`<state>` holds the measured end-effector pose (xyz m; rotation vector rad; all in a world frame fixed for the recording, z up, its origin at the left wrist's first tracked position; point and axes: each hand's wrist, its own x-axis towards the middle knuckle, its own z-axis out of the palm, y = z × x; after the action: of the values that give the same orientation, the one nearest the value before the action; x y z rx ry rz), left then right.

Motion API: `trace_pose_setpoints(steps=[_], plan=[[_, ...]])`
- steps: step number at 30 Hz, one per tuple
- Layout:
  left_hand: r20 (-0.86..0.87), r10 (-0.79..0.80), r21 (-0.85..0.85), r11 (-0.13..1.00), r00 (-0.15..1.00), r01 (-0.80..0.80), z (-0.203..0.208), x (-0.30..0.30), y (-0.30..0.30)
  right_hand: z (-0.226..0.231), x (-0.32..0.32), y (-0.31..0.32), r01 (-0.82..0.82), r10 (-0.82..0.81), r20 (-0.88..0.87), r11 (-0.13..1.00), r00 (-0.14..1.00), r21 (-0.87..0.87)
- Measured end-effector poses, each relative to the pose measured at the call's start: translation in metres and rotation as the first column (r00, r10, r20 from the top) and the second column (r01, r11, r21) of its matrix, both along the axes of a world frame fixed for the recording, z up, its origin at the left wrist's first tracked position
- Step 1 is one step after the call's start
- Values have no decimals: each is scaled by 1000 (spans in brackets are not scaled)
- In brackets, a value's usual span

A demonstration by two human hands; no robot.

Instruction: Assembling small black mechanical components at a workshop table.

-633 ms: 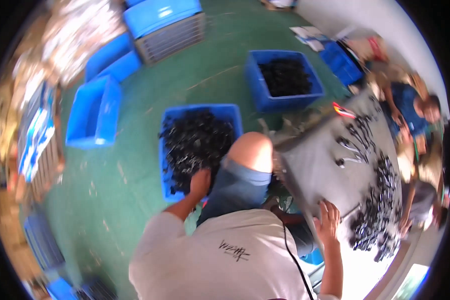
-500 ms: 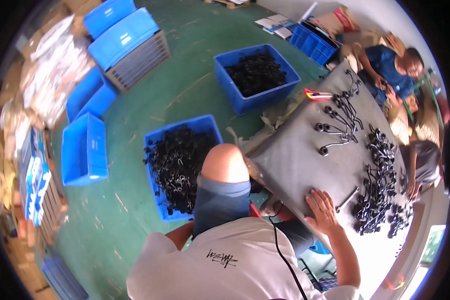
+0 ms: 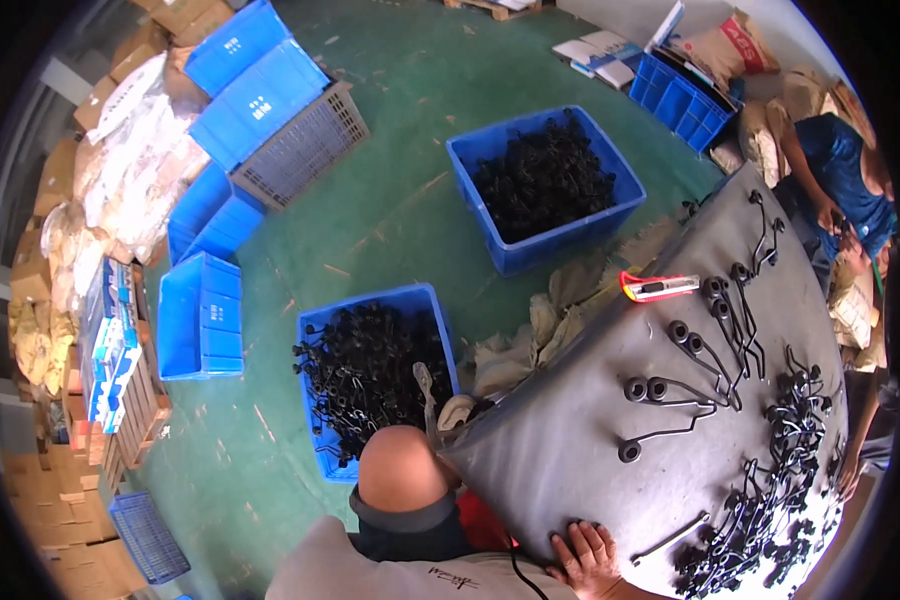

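My right hand point(image 3: 585, 560) rests palm down at the near edge of the grey-covered table point(image 3: 530, 450), fingers stretched and holding nothing. Just right of it lies a thin black rod with looped ends point(image 3: 670, 537). Farther right spreads a pile of black bent rods with round ends point(image 3: 760, 510). Several more bent rods with round black bushings point(image 3: 675, 390) lie apart in a loose row toward the far end. A red and white utility knife point(image 3: 660, 287) sits near the table's left edge. My left hand is out of sight.
Left of the table, two blue bins point(image 3: 440, 330) point(image 3: 500, 255) hold many black parts. Blue crates point(image 3: 200, 330), a grey crate point(image 3: 305, 145) and cartons point(image 3: 60, 180) line the left. A co-worker in dark blue point(image 3: 840, 160) handles something small at the right; another person's hand point(image 3: 850, 475) is at the table's right edge.
My view has tilted, so the table and bins sit lower in the picture and the rods look larger. My right hand stays flat at the table edge. My left forearm has left the view.
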<state>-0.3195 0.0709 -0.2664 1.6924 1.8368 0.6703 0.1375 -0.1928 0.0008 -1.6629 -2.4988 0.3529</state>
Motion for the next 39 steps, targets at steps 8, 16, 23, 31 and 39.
trace_pose_setpoints(steps=[8,16,23,31,39], plan=[[168,49,-174,984,985,-20,-14,-6,-66,4,-5,3,40,-40,7,999,999,-2],[209,-27,-315,945,978,93,0,-77,-155,7,-7,21,78,-65,-105,989,992,126],[200,-24,-374,922,979,99,71,-137,-206,-4,5,20,210,-165,-155,917,974,338],[473,55,-217,975,880,56,87,-25,-177,-22,-7,4,324,-234,-252,849,939,419],[616,102,-160,987,781,-2,143,34,-95,-23,-4,4,340,-243,-249,797,937,499]])
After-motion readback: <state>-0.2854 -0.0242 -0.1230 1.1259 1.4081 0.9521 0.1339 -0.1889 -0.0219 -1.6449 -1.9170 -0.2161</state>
